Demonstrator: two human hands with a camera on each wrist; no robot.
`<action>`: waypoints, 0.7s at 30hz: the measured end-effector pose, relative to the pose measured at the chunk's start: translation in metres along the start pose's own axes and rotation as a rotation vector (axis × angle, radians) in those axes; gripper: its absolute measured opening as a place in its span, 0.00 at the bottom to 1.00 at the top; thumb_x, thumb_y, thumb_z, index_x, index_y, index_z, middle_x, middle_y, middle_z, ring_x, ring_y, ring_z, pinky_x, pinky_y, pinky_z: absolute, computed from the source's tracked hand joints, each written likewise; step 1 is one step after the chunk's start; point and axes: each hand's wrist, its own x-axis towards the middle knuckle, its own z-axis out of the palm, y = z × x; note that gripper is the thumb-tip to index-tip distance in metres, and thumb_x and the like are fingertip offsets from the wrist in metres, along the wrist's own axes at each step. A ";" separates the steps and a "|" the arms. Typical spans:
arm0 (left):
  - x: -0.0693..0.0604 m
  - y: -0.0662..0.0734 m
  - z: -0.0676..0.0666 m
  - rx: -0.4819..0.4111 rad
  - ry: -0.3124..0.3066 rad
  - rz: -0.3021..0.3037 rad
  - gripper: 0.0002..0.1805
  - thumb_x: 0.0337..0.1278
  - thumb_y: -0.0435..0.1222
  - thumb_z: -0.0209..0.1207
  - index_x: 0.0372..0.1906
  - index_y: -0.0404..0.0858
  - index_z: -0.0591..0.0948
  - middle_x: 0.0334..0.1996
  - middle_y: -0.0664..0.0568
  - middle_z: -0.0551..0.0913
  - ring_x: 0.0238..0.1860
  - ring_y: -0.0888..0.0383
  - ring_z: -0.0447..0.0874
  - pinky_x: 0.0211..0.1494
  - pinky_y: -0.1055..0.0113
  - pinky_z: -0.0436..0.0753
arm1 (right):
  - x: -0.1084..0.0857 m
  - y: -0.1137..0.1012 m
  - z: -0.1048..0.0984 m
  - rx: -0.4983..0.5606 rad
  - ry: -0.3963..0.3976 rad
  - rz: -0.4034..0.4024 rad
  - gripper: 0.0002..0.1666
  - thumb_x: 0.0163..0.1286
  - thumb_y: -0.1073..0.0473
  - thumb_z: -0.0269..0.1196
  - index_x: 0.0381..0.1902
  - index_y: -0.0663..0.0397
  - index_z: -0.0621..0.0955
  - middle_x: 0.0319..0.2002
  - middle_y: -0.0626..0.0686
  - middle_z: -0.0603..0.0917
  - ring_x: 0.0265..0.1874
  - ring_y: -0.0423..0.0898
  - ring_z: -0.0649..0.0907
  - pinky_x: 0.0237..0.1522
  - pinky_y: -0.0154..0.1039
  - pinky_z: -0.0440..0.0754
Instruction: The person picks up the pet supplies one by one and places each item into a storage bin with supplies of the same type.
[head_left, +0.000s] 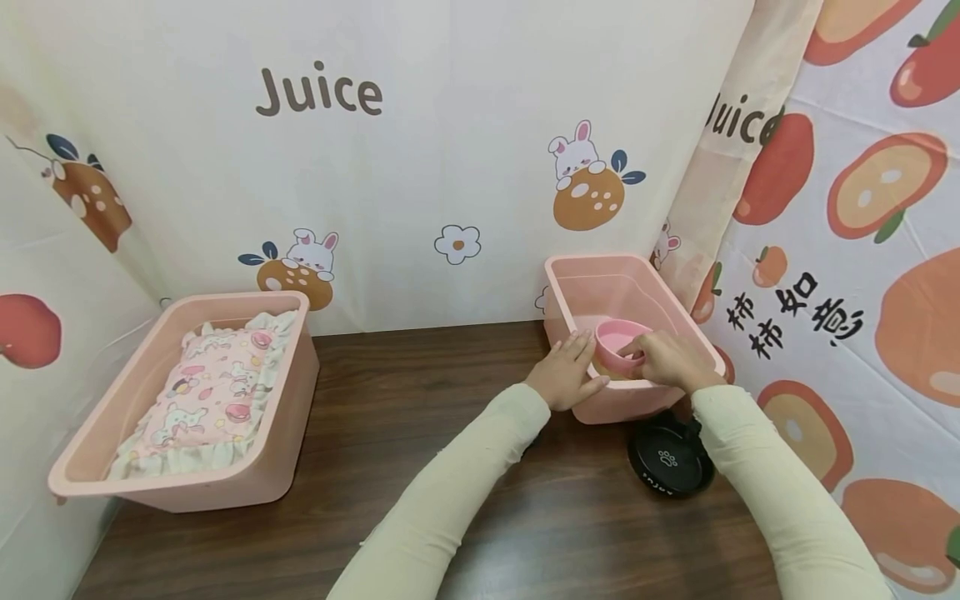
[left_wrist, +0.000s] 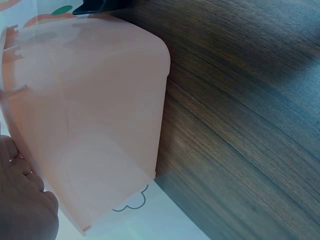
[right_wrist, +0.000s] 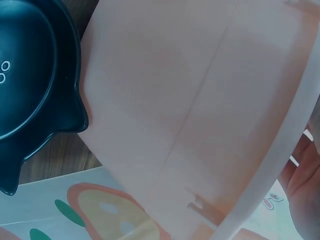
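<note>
A round pink bowl [head_left: 617,335] sits tilted inside the right-hand pink bin [head_left: 597,265], close to its front wall. My right hand [head_left: 667,360] reaches over the bin's front rim and pinches the bowl's near right edge. My left hand [head_left: 561,373] lies over the bin's front left corner, its fingers extended toward the bowl; whether they touch it I cannot tell. A bit of something yellowish shows below the bowl. In the left wrist view, my left hand [left_wrist: 25,197] is beside the bin's outer wall [left_wrist: 95,110]; in the right wrist view, my right hand [right_wrist: 305,190] is beyond the rim.
A black cat-eared dish [head_left: 670,458] with a paw print stands on the brown table [head_left: 420,400] before the right bin. At the left, another pink bin [head_left: 296,400] holds a frilled, printed pillow [head_left: 206,387]. Printed curtains hang behind and at both sides.
</note>
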 end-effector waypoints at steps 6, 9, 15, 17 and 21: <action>0.001 0.000 0.001 -0.002 -0.008 0.002 0.39 0.71 0.58 0.36 0.76 0.37 0.50 0.77 0.48 0.48 0.76 0.52 0.44 0.75 0.59 0.52 | 0.002 0.003 0.001 0.048 -0.044 -0.017 0.16 0.49 0.76 0.66 0.37 0.62 0.88 0.35 0.58 0.88 0.37 0.55 0.87 0.39 0.51 0.84; 0.001 0.000 0.002 -0.008 -0.007 -0.001 0.39 0.71 0.59 0.37 0.76 0.37 0.51 0.77 0.48 0.48 0.76 0.52 0.44 0.75 0.60 0.52 | 0.003 0.004 0.002 0.056 -0.059 -0.026 0.16 0.49 0.76 0.66 0.36 0.61 0.89 0.33 0.57 0.88 0.34 0.52 0.87 0.37 0.49 0.85; 0.000 0.000 0.002 -0.014 -0.011 -0.005 0.40 0.71 0.59 0.36 0.76 0.38 0.51 0.77 0.48 0.48 0.76 0.52 0.44 0.75 0.60 0.51 | 0.005 0.006 0.001 0.063 -0.092 -0.042 0.16 0.48 0.76 0.66 0.33 0.57 0.89 0.29 0.52 0.88 0.22 0.39 0.78 0.28 0.37 0.80; 0.000 0.000 0.001 -0.012 -0.019 -0.009 0.39 0.71 0.59 0.36 0.76 0.38 0.51 0.77 0.49 0.47 0.76 0.53 0.43 0.76 0.60 0.51 | 0.006 0.007 0.001 0.075 -0.104 -0.051 0.15 0.47 0.77 0.66 0.31 0.56 0.89 0.28 0.49 0.87 0.22 0.38 0.76 0.27 0.35 0.79; -0.001 0.001 -0.001 -0.015 -0.024 -0.007 0.39 0.71 0.59 0.36 0.76 0.38 0.51 0.77 0.49 0.47 0.76 0.53 0.42 0.76 0.61 0.51 | 0.007 0.009 0.002 0.096 -0.123 -0.046 0.15 0.47 0.77 0.65 0.26 0.53 0.88 0.24 0.46 0.86 0.22 0.38 0.76 0.27 0.35 0.78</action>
